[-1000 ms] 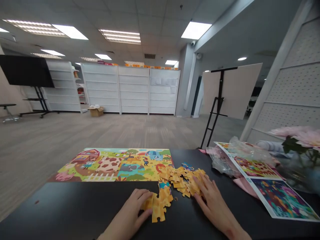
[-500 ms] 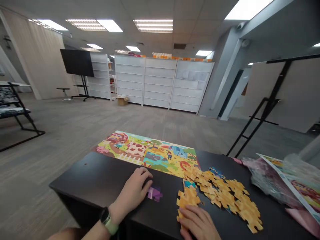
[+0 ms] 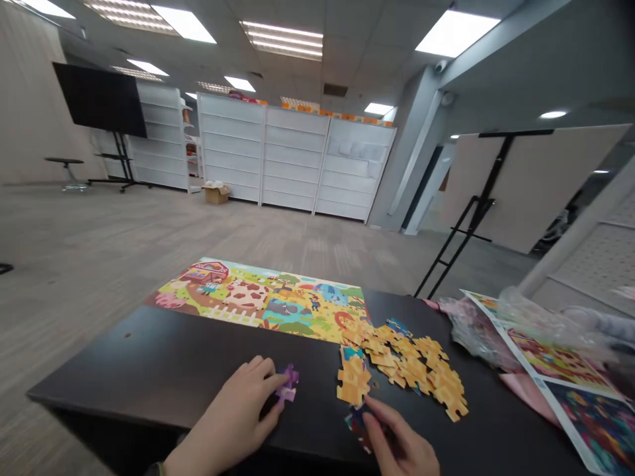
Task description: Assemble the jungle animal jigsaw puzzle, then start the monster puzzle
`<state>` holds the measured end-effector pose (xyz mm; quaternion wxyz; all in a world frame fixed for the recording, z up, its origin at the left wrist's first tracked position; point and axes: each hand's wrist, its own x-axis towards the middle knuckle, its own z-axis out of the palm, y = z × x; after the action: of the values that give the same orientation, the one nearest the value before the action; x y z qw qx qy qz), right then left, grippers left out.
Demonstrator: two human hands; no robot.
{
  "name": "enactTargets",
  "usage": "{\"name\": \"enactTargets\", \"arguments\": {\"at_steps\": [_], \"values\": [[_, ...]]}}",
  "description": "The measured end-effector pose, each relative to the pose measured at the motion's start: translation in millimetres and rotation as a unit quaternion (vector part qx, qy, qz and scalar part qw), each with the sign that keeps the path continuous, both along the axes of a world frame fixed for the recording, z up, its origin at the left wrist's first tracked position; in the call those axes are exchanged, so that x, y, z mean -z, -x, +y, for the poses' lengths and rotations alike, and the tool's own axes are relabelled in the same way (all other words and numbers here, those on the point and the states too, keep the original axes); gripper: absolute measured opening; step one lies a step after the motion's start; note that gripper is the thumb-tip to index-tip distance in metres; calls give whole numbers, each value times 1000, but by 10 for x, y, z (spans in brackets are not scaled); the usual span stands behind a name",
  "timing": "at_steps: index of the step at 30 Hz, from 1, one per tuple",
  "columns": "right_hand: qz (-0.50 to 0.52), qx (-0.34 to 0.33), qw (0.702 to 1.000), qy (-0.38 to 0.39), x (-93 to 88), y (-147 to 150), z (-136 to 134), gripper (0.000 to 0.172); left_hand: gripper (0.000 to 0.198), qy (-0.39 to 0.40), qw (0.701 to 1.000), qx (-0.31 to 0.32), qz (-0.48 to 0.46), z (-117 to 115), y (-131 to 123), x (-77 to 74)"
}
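Observation:
My left hand (image 3: 243,403) is at a purple puzzle piece (image 3: 289,382), with the index finger and thumb closed on its left side. My right hand (image 3: 399,439) pinches a dark, multicoloured puzzle piece (image 3: 358,426) between thumb and index finger, low over the black table. Just above that piece lie yellow-orange pieces (image 3: 354,382), with a teal one (image 3: 353,354) at their top. To the right spreads a loose heap of yellow-orange puzzle pieces (image 3: 397,354). Behind my hands, a picture sheet (image 3: 248,294) of a farm and animals lies flat.
The black table (image 3: 163,377) carries crumpled clear plastic (image 3: 476,330) and printed picture sheets (image 3: 550,370) at its right. Past the table stand a black easel-like stand (image 3: 464,225), white shelves (image 3: 292,162), a cardboard box (image 3: 216,193) and a screen on a stand (image 3: 102,99).
The view has turned right. My right hand has come off the yellow-orange pieces and now pinches a dark piece. My left fingers have closed on the purple piece, which has turned.

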<state>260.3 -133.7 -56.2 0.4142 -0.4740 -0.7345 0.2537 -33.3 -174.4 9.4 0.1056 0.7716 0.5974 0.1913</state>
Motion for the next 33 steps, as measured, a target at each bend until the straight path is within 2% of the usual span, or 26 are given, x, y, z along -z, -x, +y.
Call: {"name": "enactTargets", "arguments": {"at_steps": [2,3,6,9,12,14,16,20,24,26,29,31,33], "values": [[38,-40,995,80,-191,305,106,39,29,-2,1000,-3,-5,15,14,33],[31,-50,996,73,-275,435,169,40,26,-4,1000,-6,-11,18,33,41],[-42,-27,998,-36,-409,587,331,39,20,-7,999,-17,-35,6,128,34],[-137,-7,987,-81,-357,408,404,41,24,-12,998,-17,-52,-24,196,22],[-232,-33,971,-50,-282,167,389,54,38,-26,998,-8,-53,-42,154,61],[-253,-56,965,-24,-274,79,345,52,44,-36,998,-1,-48,-44,78,116],[-238,-62,969,-15,-286,40,301,48,46,-47,998,11,-40,-43,4,181],[-156,-23,987,2,-289,-33,279,51,48,-90,995,33,-20,-30,-81,271],[-71,37,996,39,-285,-100,327,56,47,-102,994,44,-16,60,-292,245],[-83,17,995,43,-315,-75,332,56,50,-91,995,45,-23,138,-498,203],[-197,-57,978,37,-402,16,287,61,70,-80,995,46,-45,260,-772,135],[-267,-80,960,32,-455,64,239,64,80,-85,994,39,-60,315,-829,102],[-294,-92,951,26,-474,76,196,59,78,-93,993,26,-71,328,-780,91]]}}
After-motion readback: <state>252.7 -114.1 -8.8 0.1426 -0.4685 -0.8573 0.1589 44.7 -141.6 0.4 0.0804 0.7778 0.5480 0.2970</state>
